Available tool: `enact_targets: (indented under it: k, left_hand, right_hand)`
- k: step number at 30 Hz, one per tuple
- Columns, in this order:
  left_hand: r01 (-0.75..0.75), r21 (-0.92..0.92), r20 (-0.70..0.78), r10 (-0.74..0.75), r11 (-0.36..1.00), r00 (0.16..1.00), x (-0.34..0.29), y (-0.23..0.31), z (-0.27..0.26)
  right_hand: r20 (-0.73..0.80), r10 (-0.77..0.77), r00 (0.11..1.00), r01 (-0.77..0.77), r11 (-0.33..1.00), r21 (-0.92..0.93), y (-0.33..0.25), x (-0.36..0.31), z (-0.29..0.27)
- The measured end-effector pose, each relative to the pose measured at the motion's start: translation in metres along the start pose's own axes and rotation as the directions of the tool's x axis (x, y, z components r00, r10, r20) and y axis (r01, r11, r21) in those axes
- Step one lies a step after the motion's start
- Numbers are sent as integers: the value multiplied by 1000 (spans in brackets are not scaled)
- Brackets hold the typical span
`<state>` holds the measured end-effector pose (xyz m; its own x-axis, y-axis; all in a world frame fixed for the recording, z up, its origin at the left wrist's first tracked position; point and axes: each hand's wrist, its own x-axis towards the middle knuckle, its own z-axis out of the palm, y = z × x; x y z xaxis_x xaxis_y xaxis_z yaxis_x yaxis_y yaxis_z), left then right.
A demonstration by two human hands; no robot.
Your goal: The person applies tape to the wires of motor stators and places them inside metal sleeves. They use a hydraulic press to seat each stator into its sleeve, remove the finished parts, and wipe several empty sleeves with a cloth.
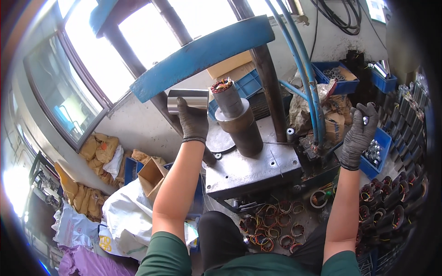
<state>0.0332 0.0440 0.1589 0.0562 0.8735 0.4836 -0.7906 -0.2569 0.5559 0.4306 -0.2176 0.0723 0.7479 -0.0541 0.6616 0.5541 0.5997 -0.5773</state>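
My left hand (190, 117), in a dark grey glove, grips a shiny metal cylinder (187, 99) lying sideways, beneath the curved blue beam of a press (207, 55). Just right of it a motor stator (229, 102), with coloured wires bunched at its top, stands upright on a stepped steel post (242, 129). That post rises from the metal press table (258, 170). Off to the right my gloved right hand (360, 133) is raised with curled fingers around a small shiny metal piece (366, 120), mostly hidden, above a blue bin (381, 142) of small metal parts.
Blue hoses (306, 83) run down beside the press column (269, 87). Wound stators (391, 218) stack at the right, and wire-wound rings (276, 225) lie on the floor below the table. Sacks (126, 211) and a cardboard box (152, 177) are at the left.
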Motion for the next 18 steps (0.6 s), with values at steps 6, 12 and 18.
enact_targets:
  k: [6,12,18]
  left_hand:
    - [23,-2,-20,-23,1000,1000,39,-14,15]
    - [74,24,-138,-70,997,988,84,-26,12]
    - [175,74,-57,-171,982,984,110,-36,16]
  right_hand:
    - [0,-8,1000,8,1000,3,-3,-1,1]
    - [-2,19,1000,-19,999,51,-4,-2,0]
    - [15,31,999,-32,997,68,-3,-2,0]
